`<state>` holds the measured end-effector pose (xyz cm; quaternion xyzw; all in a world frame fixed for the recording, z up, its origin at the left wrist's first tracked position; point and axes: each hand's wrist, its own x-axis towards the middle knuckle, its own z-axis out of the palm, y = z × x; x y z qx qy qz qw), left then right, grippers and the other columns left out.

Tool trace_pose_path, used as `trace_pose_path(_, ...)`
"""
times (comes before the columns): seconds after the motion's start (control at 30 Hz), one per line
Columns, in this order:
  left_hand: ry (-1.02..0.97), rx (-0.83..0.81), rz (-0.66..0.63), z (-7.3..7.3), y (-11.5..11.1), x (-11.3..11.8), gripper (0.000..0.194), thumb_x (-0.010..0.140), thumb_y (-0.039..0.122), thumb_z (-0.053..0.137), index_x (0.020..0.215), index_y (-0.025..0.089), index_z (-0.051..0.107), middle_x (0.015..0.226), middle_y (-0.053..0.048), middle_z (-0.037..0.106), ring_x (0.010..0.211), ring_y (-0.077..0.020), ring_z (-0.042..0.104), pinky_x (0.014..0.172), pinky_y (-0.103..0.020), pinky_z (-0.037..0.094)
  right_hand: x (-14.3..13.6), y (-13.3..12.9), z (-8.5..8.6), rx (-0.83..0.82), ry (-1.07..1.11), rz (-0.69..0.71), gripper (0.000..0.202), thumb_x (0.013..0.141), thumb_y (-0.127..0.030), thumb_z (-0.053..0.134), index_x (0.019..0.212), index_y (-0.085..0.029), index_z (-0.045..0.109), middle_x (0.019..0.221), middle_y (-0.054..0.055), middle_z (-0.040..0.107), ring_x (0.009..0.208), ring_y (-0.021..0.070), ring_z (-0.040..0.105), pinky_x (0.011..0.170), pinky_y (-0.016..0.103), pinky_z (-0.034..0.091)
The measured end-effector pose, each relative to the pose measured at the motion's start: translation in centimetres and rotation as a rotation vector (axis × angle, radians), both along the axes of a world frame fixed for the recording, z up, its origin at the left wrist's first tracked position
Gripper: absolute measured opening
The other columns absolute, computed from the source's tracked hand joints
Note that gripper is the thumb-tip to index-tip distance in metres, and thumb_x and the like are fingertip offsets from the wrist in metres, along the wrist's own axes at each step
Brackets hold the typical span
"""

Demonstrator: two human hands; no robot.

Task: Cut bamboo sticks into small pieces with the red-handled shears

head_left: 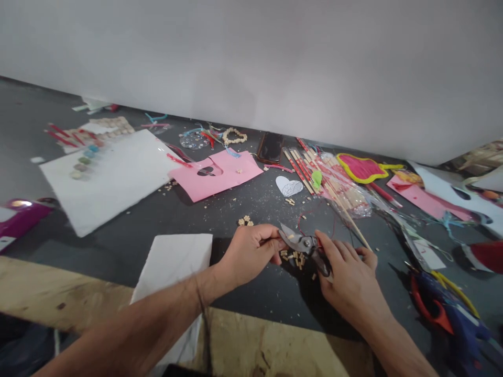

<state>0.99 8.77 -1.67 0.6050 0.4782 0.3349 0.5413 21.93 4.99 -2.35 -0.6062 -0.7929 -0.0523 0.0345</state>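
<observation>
Gripping the pruning shears (307, 244) in my right hand (351, 276), I am wrapping my fingers around their handles while the parted blades are pointing left, toward my other hand. My left hand (247, 255) is pinching thumb against forefinger right at the blade tips, seemingly on a small wooden piece (291, 237); its pale end is showing between the blades, but my fingertips are hiding the rest. That piece is lying just to the right of my left fingertips and left of the pivot, so my left hand is the nearer one. The shears' long axis is running from my right palm leftward and slightly away from me, bridging the gap between my hands. As for the piece's own long axis, too little is showing for me to tell.

Below the blades, short cut pieces (300, 260) are lying scattered on the dark tabletop (251, 298). A flower-shaped cluster (245, 221) is sitting just beyond my left knuckles, and a paper heart (288, 185) is resting farther out, beside the striped sticks (303, 170). Nearer my left forearm, a white slab (176, 259) is lying partly under my wrist.
</observation>
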Motion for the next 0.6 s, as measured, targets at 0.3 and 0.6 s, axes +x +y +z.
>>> trace_pose_path(0.3, -0.067, -0.077, 0.004, 0.40, -0.12, 0.00, 0.016, 0.079, 0.019, 0.052, 0.068, 0.013, 0.061, 0.050, 0.002, 0.060, 0.049, -0.0079, 0.054, 0.051, -0.017, 0.039, -0.35, -0.40, 0.34, 0.012, 0.039, 0.015, 0.042, 0.074, -0.017, 0.051, 0.116, -0.019, 0.049, 0.093, 0.006, 0.067, 0.082, 0.0210, 0.060, 0.073, 0.036, 0.028)
trace_pose_path(0.6, -0.213, -0.114, 0.016, -0.02, 0.04, 0.38, 0.010, 0.075, 0.020, 0.057, 0.079, 0.014, 0.064, 0.060, 0.002, 0.061, 0.052, -0.0078, 0.055, 0.054, -0.018, 0.043, -0.38, -0.07, 0.21, 0.033, 0.061, -0.022, 0.041, 0.077, -0.020, 0.049, 0.118, -0.020, 0.045, 0.094, 0.007, 0.066, 0.085, 0.0216, 0.059, 0.075, 0.036, 0.028)
